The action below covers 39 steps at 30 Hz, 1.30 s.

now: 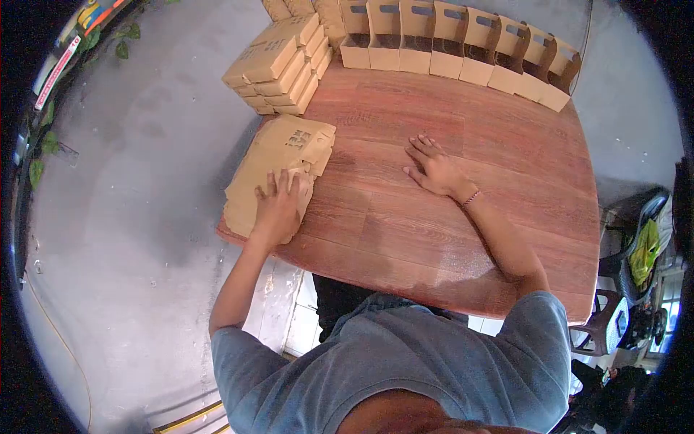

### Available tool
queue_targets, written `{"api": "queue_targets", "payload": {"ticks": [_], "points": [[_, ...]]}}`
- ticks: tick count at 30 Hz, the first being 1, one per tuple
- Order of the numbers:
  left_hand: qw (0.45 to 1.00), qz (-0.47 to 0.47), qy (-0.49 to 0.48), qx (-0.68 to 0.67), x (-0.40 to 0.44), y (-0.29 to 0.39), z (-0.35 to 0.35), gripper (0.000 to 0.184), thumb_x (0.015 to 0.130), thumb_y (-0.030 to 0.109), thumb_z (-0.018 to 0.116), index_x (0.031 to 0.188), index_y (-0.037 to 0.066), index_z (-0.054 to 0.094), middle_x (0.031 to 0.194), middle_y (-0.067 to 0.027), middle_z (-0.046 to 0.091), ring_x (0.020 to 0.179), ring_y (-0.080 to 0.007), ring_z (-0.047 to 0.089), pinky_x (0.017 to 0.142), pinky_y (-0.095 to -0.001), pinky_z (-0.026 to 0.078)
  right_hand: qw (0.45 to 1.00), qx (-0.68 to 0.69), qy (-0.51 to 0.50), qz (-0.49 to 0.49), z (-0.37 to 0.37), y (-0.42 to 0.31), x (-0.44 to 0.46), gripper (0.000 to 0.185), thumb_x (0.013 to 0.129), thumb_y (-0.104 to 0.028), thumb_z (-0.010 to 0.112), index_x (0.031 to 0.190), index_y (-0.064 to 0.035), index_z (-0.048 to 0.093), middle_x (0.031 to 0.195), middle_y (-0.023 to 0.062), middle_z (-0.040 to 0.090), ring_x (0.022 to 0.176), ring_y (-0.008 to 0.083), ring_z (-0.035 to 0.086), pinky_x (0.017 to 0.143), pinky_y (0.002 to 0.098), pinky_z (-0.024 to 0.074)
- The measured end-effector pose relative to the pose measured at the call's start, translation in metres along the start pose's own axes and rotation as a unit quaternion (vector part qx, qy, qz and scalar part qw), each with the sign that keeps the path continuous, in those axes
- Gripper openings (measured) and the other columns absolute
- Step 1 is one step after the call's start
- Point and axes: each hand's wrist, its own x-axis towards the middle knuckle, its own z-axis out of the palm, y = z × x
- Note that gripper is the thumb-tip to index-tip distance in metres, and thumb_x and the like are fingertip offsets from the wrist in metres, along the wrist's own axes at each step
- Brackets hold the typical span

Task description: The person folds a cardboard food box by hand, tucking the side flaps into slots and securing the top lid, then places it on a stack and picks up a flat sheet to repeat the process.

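Note:
My left hand point(278, 206) lies with its fingers spread on top of a stack of flat, unfolded cardboard box blanks point(253, 170) at the table's left edge. Dark printed lettering shows on the uppermost blank. Whether the fingertips pinch any sheet cannot be made out. My right hand point(436, 170) rests palm down on the bare wood of the table point(405, 224), its fingers stretched out and holding nothing. A thin bracelet circles the right wrist.
Folded cardboard boxes point(278, 61) are piled beyond the blanks at the back left. Along the far edge stands a row of several open cardboard carriers point(463, 47) with handle holes. A plastic stool point(607, 322) and a chair point(643, 246) with bags are off to the right.

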Motion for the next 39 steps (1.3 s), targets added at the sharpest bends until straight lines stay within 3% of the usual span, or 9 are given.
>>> {"api": "queue_targets", "payload": {"ticks": [2, 4, 11, 17, 24, 30, 32, 35, 39], "points": [[0.994, -0.062, -0.072, -0.058, 0.001, -0.007, -0.001, 0.075, 0.078, 0.013, 0.069, 0.144, 0.000, 0.037, 0.150, -0.0281, 0.032, 0.137, -0.0468, 0.035, 0.096, -0.0660, 0.043, 1.000, 0.000, 0.002, -0.001, 0.004, 0.001, 0.000, 0.061, 0.100, -0.046, 0.044, 0.140, -0.0004, 0.047, 0.151, 0.0201, 0.039, 0.144, 0.0366, 0.027, 0.120, 0.0443, 0.0207], [0.991, -0.048, -0.078, -0.100, 0.005, -0.021, 0.012, 0.076, 0.078, 0.015, 0.070, 0.144, -0.001, 0.036, 0.149, -0.0296, 0.034, 0.135, -0.0486, 0.038, 0.098, -0.0633, 0.043, 0.999, 0.018, 0.038, -0.009, 0.005, 0.002, -0.001, 0.056, 0.097, -0.041, 0.053, 0.135, 0.0009, 0.052, 0.147, 0.0218, 0.043, 0.143, 0.0373, 0.031, 0.119, 0.0451, 0.0234], [0.981, -0.002, -0.099, -0.168, 0.009, -0.039, 0.008, 0.077, 0.075, 0.020, 0.074, 0.140, -0.004, 0.041, 0.144, -0.0298, 0.042, 0.127, -0.0479, 0.048, 0.102, -0.0472, 0.046, 0.999, 0.021, 0.039, -0.010, 0.006, 0.003, -0.001, 0.056, 0.098, -0.041, 0.053, 0.133, 0.0019, 0.053, 0.145, 0.0229, 0.045, 0.142, 0.0388, 0.032, 0.118, 0.0465, 0.0244], [0.968, -0.022, -0.145, -0.205, 0.016, -0.049, -0.010, 0.081, 0.072, 0.024, 0.078, 0.139, -0.004, 0.042, 0.145, -0.0288, 0.042, 0.128, -0.0426, 0.049, 0.102, -0.0460, 0.046, 1.000, 0.005, 0.016, -0.009, 0.004, 0.004, 0.000, 0.059, 0.099, -0.046, 0.046, 0.135, 0.0008, 0.051, 0.147, 0.0214, 0.043, 0.142, 0.0384, 0.031, 0.120, 0.0461, 0.0225], [0.986, -0.024, -0.096, -0.136, 0.008, -0.037, 0.000, 0.082, 0.069, 0.023, 0.081, 0.137, -0.004, 0.045, 0.138, -0.0291, 0.049, 0.124, -0.0398, 0.053, 0.103, -0.0456, 0.045, 1.000, -0.007, 0.013, -0.010, 0.006, 0.004, 0.000, 0.060, 0.100, -0.047, 0.043, 0.137, -0.0006, 0.050, 0.148, 0.0200, 0.042, 0.143, 0.0369, 0.029, 0.120, 0.0454, 0.0225], [0.973, -0.028, -0.151, -0.170, 0.010, -0.038, -0.014, 0.082, 0.072, 0.022, 0.079, 0.140, -0.002, 0.041, 0.144, -0.0272, 0.044, 0.125, -0.0402, 0.052, 0.104, -0.0467, 0.044, 1.000, -0.007, 0.005, -0.006, 0.002, 0.002, 0.002, 0.060, 0.100, -0.046, 0.043, 0.138, -0.0009, 0.050, 0.150, 0.0198, 0.040, 0.144, 0.0349, 0.028, 0.120, 0.0441, 0.0222], [0.978, -0.030, -0.116, -0.173, 0.007, -0.038, -0.006, 0.082, 0.070, 0.026, 0.079, 0.138, -0.002, 0.044, 0.144, -0.0266, 0.045, 0.133, -0.0402, 0.045, 0.102, -0.0615, 0.040, 1.000, -0.004, 0.002, -0.006, 0.002, 0.001, 0.001, 0.059, 0.100, -0.046, 0.043, 0.137, -0.0005, 0.050, 0.150, 0.0197, 0.040, 0.144, 0.0345, 0.028, 0.120, 0.0438, 0.0219], [0.976, -0.041, -0.106, -0.188, 0.005, -0.042, -0.002, 0.080, 0.071, 0.026, 0.078, 0.139, -0.001, 0.044, 0.145, -0.0245, 0.044, 0.134, -0.0396, 0.043, 0.101, -0.0681, 0.037, 1.000, 0.005, 0.015, -0.010, 0.004, 0.002, 0.000, 0.059, 0.100, -0.045, 0.044, 0.136, 0.0008, 0.051, 0.150, 0.0199, 0.040, 0.144, 0.0342, 0.029, 0.120, 0.0439, 0.0210], [0.972, -0.057, -0.109, -0.201, 0.004, -0.045, 0.001, 0.081, 0.074, 0.026, 0.076, 0.142, -0.001, 0.040, 0.148, -0.0231, 0.041, 0.135, -0.0398, 0.042, 0.102, -0.0676, 0.037, 1.000, 0.002, 0.011, -0.009, 0.005, 0.003, 0.002, 0.060, 0.100, -0.045, 0.044, 0.136, 0.0018, 0.051, 0.150, 0.0196, 0.040, 0.144, 0.0344, 0.029, 0.120, 0.0440, 0.0208]]}}
